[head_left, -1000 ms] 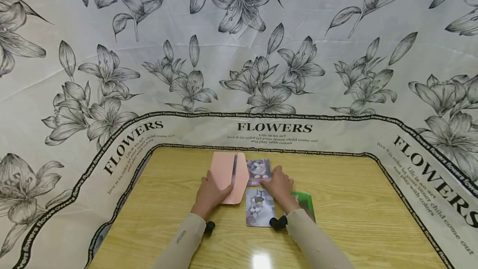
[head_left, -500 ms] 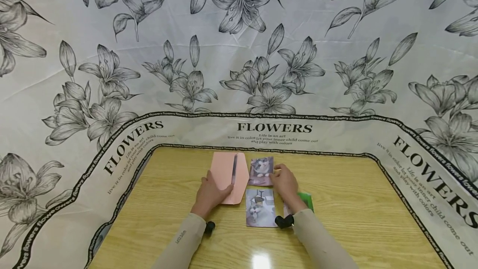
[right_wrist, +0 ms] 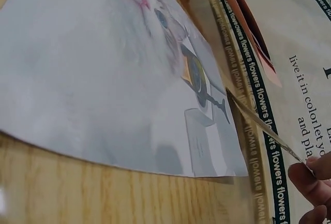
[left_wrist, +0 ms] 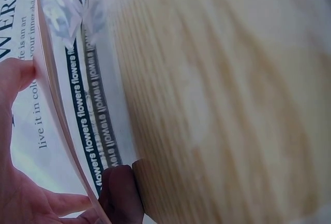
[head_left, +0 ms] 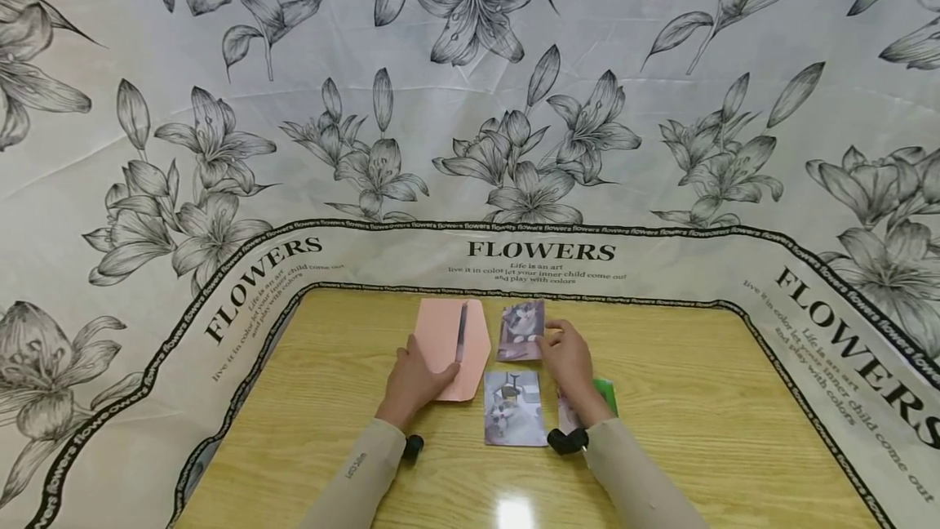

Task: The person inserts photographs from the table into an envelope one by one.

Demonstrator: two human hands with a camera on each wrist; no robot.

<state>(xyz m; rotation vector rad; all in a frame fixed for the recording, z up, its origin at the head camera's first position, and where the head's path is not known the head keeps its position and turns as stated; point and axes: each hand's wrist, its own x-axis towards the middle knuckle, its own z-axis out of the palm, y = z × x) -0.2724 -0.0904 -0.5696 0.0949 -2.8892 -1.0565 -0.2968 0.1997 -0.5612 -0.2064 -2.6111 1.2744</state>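
Note:
On the left, my left hand (head_left: 414, 382) holds a pink envelope (head_left: 433, 333) on the table, thumb near its gaping dark opening and fingers at its left side. The left wrist view shows the envelope edge-on, fingertips against it. To the right, my right hand (head_left: 569, 362) pinches the right edge of a cat photo (head_left: 520, 333), which tilts up from the table. The right wrist view shows that photo (right_wrist: 264, 125) as a thin edge between thumb and finger. A second cat photo (head_left: 512, 411) lies flat below it.
Another picture with a green part (head_left: 606, 397) lies under the right forearm, partly hidden. The wooden table (head_left: 698, 398) ends at a cloth (head_left: 543, 268) printed with flowers and lettering at the back and sides. A black camera (head_left: 568, 441) sits at the right wrist.
The right hand has moved right and a little up, drawing the cat photo away from the envelope. The photo now stands apart from it and tilted. The left hand and the envelope have stayed put.

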